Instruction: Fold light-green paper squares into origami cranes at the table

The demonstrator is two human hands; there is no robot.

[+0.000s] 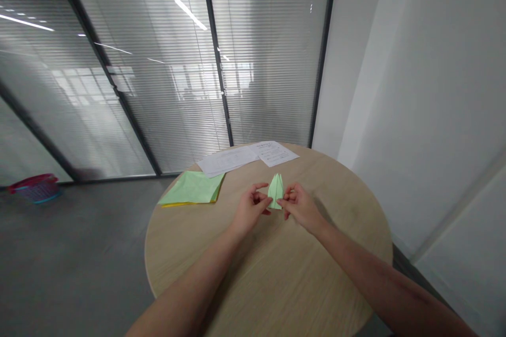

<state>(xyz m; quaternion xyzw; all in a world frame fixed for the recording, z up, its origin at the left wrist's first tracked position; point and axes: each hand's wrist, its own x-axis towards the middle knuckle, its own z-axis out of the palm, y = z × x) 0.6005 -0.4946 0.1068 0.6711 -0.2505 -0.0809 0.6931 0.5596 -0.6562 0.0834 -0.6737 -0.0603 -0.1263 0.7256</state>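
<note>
A small piece of folded light-green paper (pixel 275 190) is held up over the round wooden table, its narrow pointed end away from me. A crease runs down its middle. My left hand (pixel 252 205) pinches its lower left edge between thumb and fingers. On the opposite side, my right hand (pixel 299 205) grips the lower right edge the same way, thumb on the near face. Both thumbs lie close together near the bottom of the paper. The fingertips behind the paper are partly hidden.
The round table (pixel 292 279) has a stack of green and yellow paper sheets (pixel 193 188) at its left edge. Printed white sheets (pixel 274 153) lie at the far edge. Glass partitions with blinds (pixel 272 63) stand behind, and a red and blue basket (pixel 37 189) sits on the floor.
</note>
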